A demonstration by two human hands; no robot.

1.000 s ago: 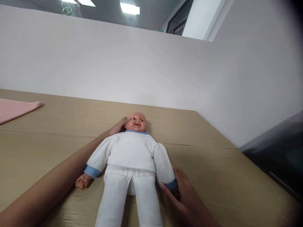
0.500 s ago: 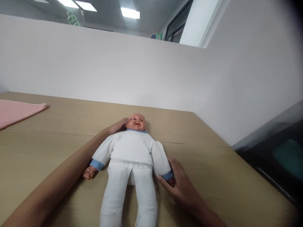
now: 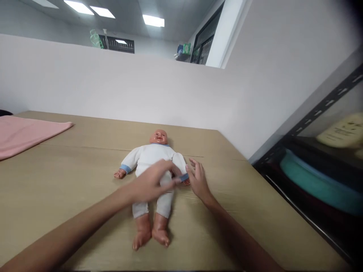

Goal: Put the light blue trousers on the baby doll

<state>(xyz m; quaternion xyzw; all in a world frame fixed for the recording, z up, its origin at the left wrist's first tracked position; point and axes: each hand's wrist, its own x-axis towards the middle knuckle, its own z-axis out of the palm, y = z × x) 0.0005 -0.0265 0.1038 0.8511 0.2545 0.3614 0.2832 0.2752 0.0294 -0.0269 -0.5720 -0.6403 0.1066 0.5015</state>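
Note:
A baby doll (image 3: 150, 153) lies on its back, head away from me. It wears a white top with blue cuffs and white trousers; its feet are bare. My left hand (image 3: 154, 181), blurred by motion, crosses over the doll's middle with thumb and fingers apart, its tips close to the blue cuff (image 3: 184, 177) on the doll's arm at the right. Whether they touch the cuff I cannot tell. On the other side of that cuff is my right hand (image 3: 199, 179), fingers spread and curved, right beside the doll's hand. Part of the trousers is hidden behind my left hand.
The brown table (image 3: 85, 181) meets a white partition wall (image 3: 127, 87) at the back. A pink cloth (image 3: 31, 132) lies at the far left. To the right stands a dark shelf rack (image 3: 306, 121) with a yellow item (image 3: 343, 130) and a teal item (image 3: 320, 183).
My left hand has left the doll's head and come down to its right-side cuff. My right hand has loosened from around that cuff. The view has shifted, showing the doll's feet.

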